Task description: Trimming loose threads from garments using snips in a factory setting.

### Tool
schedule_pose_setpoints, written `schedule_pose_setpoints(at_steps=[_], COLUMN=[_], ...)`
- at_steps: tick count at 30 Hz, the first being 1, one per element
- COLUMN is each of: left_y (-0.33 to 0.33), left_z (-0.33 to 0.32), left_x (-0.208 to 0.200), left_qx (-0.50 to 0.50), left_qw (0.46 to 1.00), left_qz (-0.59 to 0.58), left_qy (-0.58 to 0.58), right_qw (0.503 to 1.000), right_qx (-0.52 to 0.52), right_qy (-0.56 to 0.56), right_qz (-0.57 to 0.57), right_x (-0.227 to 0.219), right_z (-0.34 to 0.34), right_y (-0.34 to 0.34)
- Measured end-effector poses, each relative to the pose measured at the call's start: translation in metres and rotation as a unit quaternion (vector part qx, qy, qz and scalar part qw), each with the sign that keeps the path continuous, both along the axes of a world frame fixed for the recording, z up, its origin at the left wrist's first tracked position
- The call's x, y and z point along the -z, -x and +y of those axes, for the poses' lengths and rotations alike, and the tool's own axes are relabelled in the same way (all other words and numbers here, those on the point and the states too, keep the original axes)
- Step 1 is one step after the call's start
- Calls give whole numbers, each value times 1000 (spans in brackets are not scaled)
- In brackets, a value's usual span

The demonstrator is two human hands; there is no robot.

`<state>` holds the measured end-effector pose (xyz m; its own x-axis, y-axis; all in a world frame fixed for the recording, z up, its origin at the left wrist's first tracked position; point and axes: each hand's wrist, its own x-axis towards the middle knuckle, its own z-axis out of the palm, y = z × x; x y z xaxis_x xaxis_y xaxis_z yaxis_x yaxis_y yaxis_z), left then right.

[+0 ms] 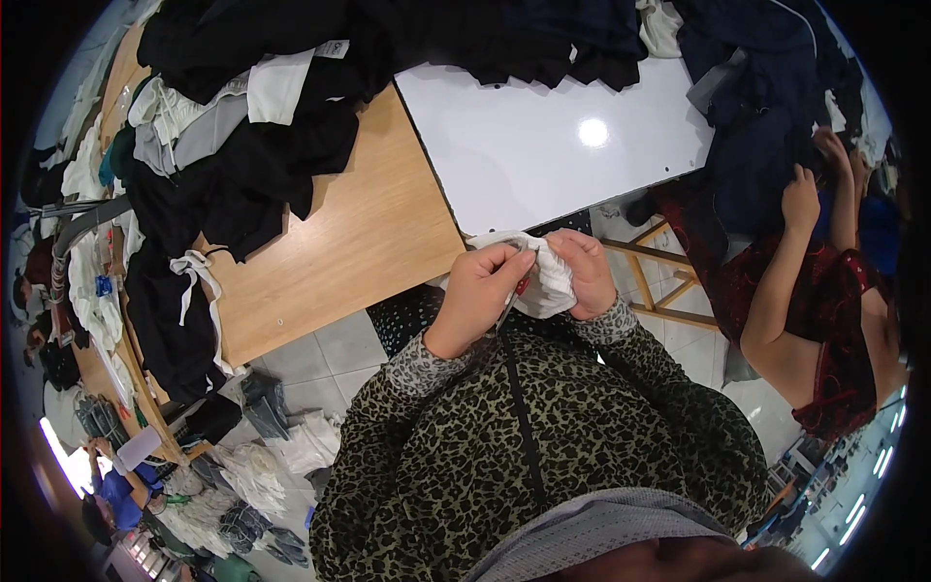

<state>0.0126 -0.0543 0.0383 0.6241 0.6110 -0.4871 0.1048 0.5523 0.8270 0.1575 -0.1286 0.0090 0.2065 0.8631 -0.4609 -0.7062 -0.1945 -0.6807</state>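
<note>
In front of my chest, a bunched piece of white ribbed cloth hangs between my two hands, just off the near edge of the tables. My left hand is closed, its thumb and forefinger pinching the cloth's upper edge. My right hand grips the other side, thumb on top and fingers curled behind it. A small red object shows by the left fingers, with a thin metallic piece below it; its kind is too hidden to tell.
A wooden table and a glossy white tabletop meet ahead of me. Black garments pile up at the left. At the right, another person's arm reaches toward dark blue cloth, beside a wooden stool. Garment heaps lie on the floor.
</note>
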Motion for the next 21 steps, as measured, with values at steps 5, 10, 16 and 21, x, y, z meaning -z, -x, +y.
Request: schedule_pose_setpoints(at_steps=[5,10,16,21], left_y=[1,3,2,1], left_z=[-2,-4,-2,-6], left_x=[2,5,4,10], left_qx=[-12,-7,7,-21], left_qw=[1000,1000,1000,998], left_qz=[-18,-23,-2,-50], left_qy=[15,-10,3,12], right_qw=[1000,999,1000,999], right_qx=[-3,-6,-7,-14], right_qy=[-10,-5,-2,-8], right_qz=[21,31,15,28], right_x=[-1,0,2,3], right_z=[0,0,-1,-1], right_y=[0,0,-1,-1])
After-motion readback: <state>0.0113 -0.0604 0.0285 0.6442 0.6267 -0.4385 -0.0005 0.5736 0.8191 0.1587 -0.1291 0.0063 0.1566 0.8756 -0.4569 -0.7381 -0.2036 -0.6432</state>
